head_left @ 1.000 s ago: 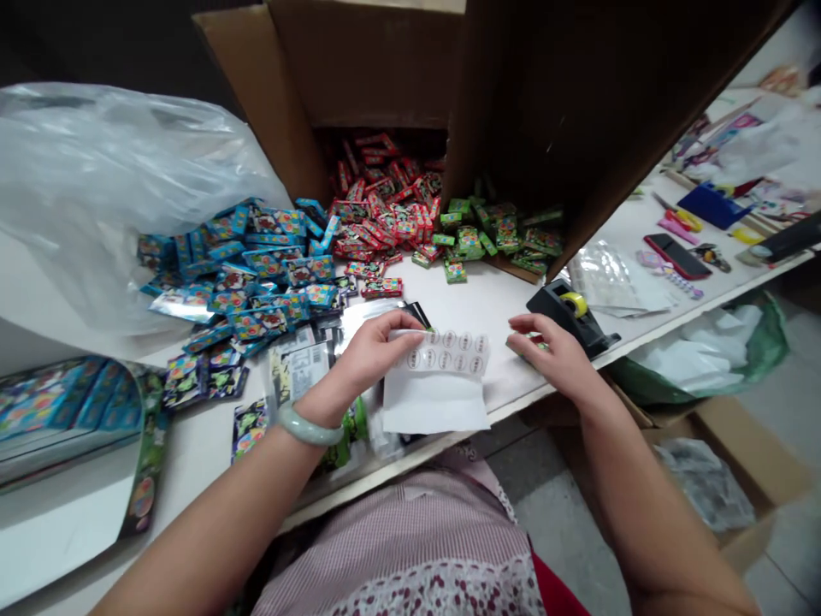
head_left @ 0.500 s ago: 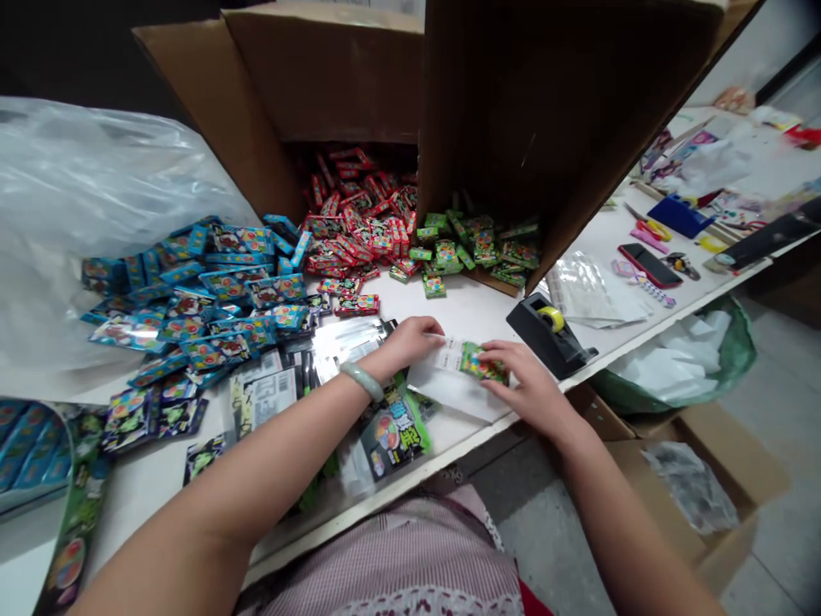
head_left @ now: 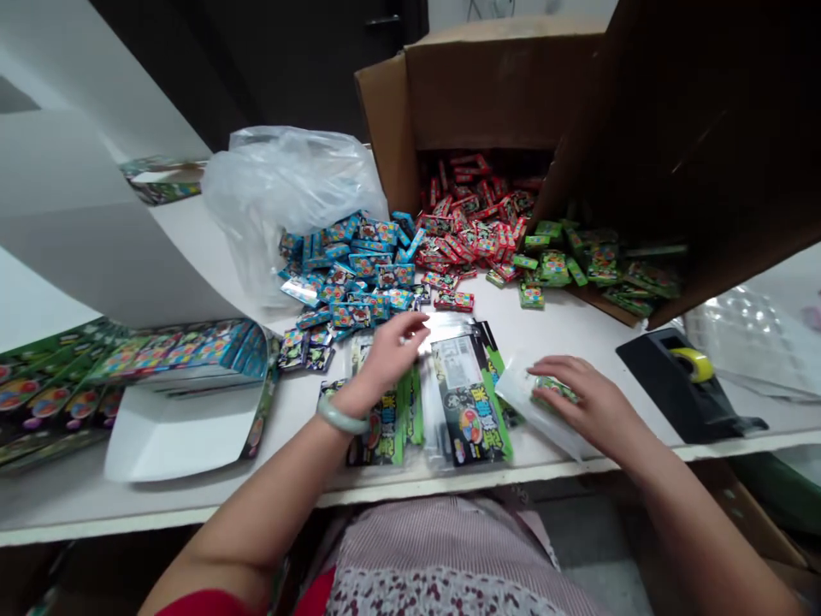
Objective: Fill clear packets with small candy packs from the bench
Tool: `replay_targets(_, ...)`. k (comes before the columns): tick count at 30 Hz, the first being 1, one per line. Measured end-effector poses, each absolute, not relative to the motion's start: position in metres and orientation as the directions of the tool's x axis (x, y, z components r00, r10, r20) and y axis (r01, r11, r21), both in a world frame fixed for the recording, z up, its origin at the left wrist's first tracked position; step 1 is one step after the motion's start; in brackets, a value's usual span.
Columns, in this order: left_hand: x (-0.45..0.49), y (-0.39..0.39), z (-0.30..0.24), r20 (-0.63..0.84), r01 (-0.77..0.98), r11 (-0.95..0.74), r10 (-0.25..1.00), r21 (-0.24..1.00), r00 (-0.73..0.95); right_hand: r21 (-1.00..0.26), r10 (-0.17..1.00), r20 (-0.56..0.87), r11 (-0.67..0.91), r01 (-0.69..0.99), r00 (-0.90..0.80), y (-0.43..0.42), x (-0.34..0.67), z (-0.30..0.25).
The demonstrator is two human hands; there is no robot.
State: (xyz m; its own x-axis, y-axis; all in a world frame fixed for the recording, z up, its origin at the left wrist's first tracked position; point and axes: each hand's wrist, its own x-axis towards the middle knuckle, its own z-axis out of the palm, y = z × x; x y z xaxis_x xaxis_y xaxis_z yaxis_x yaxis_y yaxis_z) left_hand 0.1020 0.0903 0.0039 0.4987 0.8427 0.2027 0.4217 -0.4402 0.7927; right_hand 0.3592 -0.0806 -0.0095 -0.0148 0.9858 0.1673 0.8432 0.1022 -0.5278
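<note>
My left hand [head_left: 392,351], with a pale green bangle at the wrist, reaches forward over the flat black-and-green pouches [head_left: 471,411], its fingers loosely spread near the edge of the blue packet pile [head_left: 350,265]. It holds nothing that I can see. My right hand [head_left: 581,402] lies curled on a small green packet [head_left: 552,389] that rests on a white sticker sheet [head_left: 535,406] near the table's front edge. Red packets [head_left: 471,231] spill from the open cardboard box [head_left: 487,85], and green packets [head_left: 577,261] lie to their right.
A black tape dispenser [head_left: 686,381] stands at the right. A clear plastic bag [head_left: 288,188] sits behind the blue packets. At the left lie open printed display cartons [head_left: 186,376] and a white board [head_left: 77,222]. The white table's [head_left: 192,500] front edge runs below my hands.
The camera has swung left. My left hand let go of the sticker sheet and moved forward over the pouches. My right hand brought the green packet onto the sheet and stays on it.
</note>
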Motion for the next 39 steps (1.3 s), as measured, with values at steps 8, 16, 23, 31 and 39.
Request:
replay_targets(8, 0.056, 0.010, -0.020, 0.055, 0.658, -0.535, 0.796, 0.530, 0.603, -0.312, 0.916, -0.134, 0.323, 0.893, -0.378, 0.038, 0.267, -0.003)
replay_targets(16, 0.063, -0.003, -0.031, -0.015, 0.671, -0.510, 0.790, 0.538, 0.613, -0.269, 0.947, -0.127, 0.255, 0.929, -0.297, 0.045, 0.254, -0.011)
replay_targets(23, 0.060, 0.005, -0.017, 0.047, 0.429, -0.243, 0.907, 0.870, 0.419, -0.538, 0.974, -0.010, 0.186, 0.822, -0.228, 0.058, 0.269, 0.019)
replay_targets(31, 0.025, 0.034, 0.042, 0.189, 0.389, -0.553, 0.721, 0.737, 0.666, -0.957, 0.853, -0.252, -0.149, 0.249, -0.457, 0.022, 0.269, 0.062)
replay_targets(39, 0.025, 0.017, 0.041, 0.171, 0.669, -0.633, 0.763, 0.388, 0.623, -0.983, 0.887, -0.177, -0.134, 0.129, -0.426, 0.027, 0.247, 0.045)
